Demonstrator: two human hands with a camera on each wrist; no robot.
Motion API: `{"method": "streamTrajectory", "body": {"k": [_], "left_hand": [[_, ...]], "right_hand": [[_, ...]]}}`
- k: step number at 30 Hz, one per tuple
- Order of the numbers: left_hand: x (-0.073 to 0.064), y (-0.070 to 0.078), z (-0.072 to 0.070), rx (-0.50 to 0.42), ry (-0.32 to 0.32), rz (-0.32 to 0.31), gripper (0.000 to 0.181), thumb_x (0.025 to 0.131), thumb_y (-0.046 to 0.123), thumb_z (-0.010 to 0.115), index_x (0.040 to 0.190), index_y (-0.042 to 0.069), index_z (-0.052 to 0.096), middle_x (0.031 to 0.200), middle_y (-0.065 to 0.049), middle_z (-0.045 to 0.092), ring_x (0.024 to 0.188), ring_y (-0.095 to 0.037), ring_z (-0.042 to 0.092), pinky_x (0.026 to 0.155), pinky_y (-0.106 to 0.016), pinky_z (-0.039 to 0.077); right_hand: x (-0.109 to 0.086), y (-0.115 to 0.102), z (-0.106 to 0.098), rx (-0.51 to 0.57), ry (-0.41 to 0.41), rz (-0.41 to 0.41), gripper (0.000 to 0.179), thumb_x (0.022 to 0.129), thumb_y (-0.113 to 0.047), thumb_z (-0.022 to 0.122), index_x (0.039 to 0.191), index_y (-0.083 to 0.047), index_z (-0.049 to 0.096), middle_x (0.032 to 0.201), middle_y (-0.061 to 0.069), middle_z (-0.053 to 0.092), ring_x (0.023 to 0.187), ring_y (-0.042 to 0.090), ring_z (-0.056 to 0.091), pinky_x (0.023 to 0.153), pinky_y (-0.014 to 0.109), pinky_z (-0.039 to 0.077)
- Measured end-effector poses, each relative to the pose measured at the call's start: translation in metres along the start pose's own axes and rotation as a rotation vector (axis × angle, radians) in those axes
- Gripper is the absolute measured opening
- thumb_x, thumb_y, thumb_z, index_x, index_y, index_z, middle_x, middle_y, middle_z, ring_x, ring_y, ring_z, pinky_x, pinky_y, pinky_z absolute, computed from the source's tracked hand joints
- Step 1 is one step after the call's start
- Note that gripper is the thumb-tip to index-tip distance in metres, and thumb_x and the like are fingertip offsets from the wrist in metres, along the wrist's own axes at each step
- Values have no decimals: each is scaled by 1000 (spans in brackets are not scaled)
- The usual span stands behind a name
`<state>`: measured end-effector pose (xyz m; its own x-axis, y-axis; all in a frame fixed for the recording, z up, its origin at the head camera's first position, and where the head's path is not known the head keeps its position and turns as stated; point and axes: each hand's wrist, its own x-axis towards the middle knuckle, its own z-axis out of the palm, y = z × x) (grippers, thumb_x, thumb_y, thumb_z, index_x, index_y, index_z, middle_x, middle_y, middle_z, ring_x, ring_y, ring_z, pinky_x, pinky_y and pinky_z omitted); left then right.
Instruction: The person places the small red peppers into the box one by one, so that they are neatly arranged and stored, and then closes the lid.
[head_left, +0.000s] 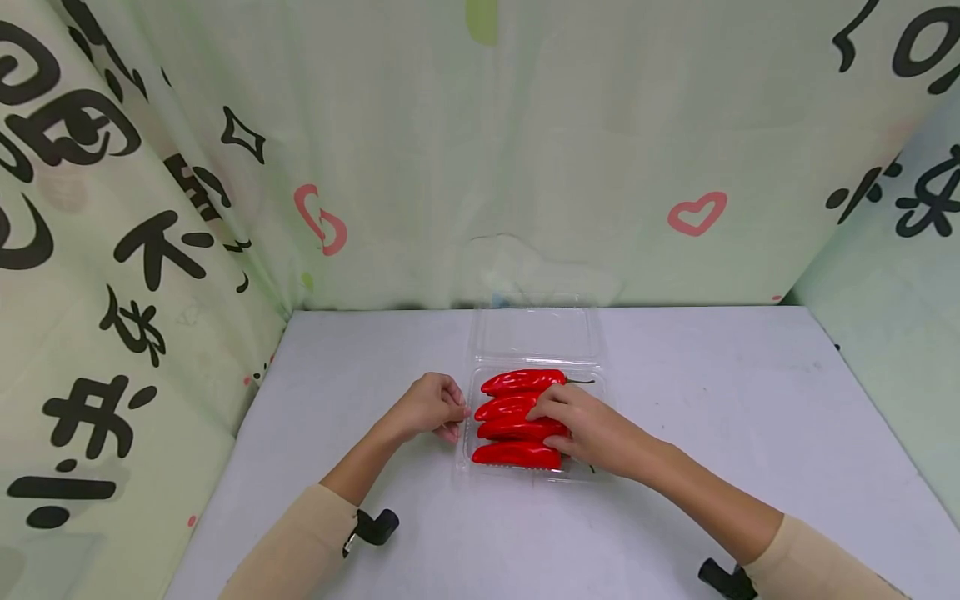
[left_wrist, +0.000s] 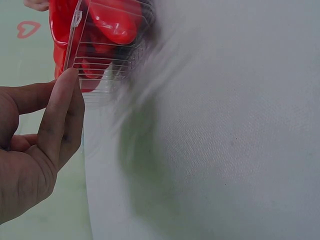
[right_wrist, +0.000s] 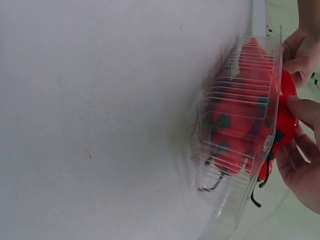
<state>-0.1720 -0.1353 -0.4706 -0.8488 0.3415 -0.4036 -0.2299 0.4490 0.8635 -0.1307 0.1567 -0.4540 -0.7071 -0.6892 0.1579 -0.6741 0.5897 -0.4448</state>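
Several glossy red chili peppers (head_left: 521, 454) lie side by side in a clear plastic clamshell box (head_left: 472, 467), with more red ones beneath them seen through its ribbed wall. My right hand (head_left: 592, 429) reaches over from the right and grips one red chili pepper (head_left: 510, 429) of the top layer, fingers on its far side and thumb on its near side. Dark stems (right_wrist: 264, 175) stick out past the box rim in the right wrist view. At the left side of the box, my left hand (head_left: 431, 407) pinches the rim between thumb and fingertips.
The box's transparent lid (head_left: 536, 333) stands folded back toward the rear edge of the white table (head_left: 697, 433). A pale green curtain (head_left: 570, 167) with printed characters and hearts hangs behind and on both sides.
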Motion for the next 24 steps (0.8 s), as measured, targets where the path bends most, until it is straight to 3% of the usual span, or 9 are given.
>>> {"method": "streamTrajectory", "body": {"k": [24], "left_hand": [[-1, 0, 0, 15, -1, -3, 16, 94, 6, 74, 93, -1, 59, 72, -10, 63, 53, -17, 65, 56, -31, 62]], "right_hand": [[1, -1, -1, -13, -13, 15, 36, 84, -10, 86, 117, -13, 73, 113, 1, 65, 104, 17, 60, 81, 25, 62]]}}
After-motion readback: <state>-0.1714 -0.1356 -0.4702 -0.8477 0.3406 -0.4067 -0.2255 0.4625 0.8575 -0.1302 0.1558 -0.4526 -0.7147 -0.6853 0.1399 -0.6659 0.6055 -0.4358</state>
